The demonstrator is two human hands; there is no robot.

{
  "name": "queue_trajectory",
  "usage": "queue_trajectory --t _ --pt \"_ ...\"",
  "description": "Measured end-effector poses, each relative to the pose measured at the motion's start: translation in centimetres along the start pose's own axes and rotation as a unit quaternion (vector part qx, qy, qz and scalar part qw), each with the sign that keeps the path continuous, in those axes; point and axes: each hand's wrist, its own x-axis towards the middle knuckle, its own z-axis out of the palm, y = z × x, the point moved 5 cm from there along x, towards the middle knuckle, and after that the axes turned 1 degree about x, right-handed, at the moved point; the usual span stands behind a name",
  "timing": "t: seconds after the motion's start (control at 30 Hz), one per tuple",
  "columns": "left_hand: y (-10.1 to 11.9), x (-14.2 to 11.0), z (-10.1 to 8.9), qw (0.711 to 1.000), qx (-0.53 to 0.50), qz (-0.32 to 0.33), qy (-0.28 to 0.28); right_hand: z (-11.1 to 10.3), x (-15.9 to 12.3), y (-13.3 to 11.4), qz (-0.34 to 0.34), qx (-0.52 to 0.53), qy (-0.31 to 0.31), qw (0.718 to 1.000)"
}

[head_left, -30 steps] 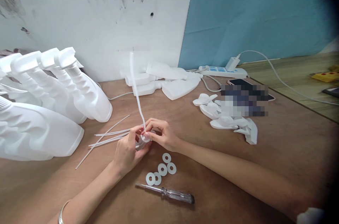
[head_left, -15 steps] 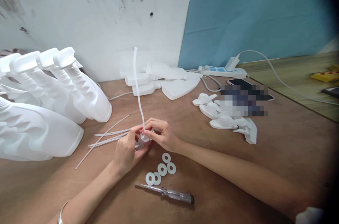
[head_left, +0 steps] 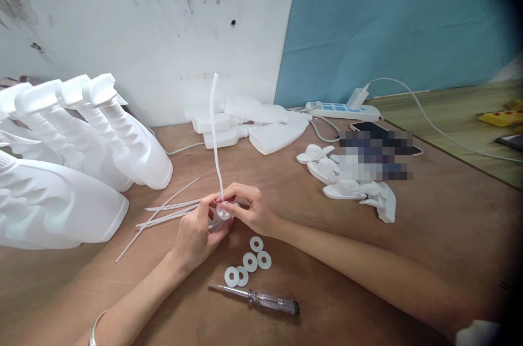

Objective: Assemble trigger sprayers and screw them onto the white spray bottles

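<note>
My left hand [head_left: 198, 229] is closed around a white spray-bottle trigger head [head_left: 223, 212], which is partly hidden by my fingers. A thin white tube [head_left: 214, 133] stands up from the head, its top end leaning slightly left. My right hand [head_left: 249, 208] pinches at the tube's base, fingertips against the trigger head. Several white ring washers [head_left: 250, 262] lie on the table just below my hands. Near them rests a screwdriver [head_left: 269, 301] with a clear handle. More thin white tubes [head_left: 163, 217] lie to the left, some crossing.
White spray bottles [head_left: 139, 144] stand at the left on the brown table [head_left: 327, 237]. Several white bottles [head_left: 278, 133] lie at the back. White trigger heads [head_left: 345, 188] are piled at the right, near a phone [head_left: 376, 131] and a power strip [head_left: 339, 110].
The upper end of the tube has swung slightly to the right. Both hands have kept nearly the same place and hold.
</note>
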Motion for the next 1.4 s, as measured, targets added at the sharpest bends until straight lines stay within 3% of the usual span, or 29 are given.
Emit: queue_trajectory --t 0.73,0.93,1.17,1.4 --pt "0.0 0.0 -0.1 1.000 -0.017 -0.009 -0.017 0.2 -0.2 -0.6 -0.047 -0.050 -0.014 0.998" --pt "0.0 0.0 0.0 1.000 -0.008 -0.002 -0.013 0.2 -0.3 -0.3 -0.046 -0.093 0.027 0.994" --pt "-0.1 -0.1 0.0 1.000 -0.004 -0.001 -0.011 0.2 -0.9 -0.7 -0.106 -0.141 0.073 0.982" --pt "-0.2 0.0 0.1 1.000 -0.003 0.003 -0.022 0.4 -0.9 -1.3 -0.145 -0.155 0.060 0.975"
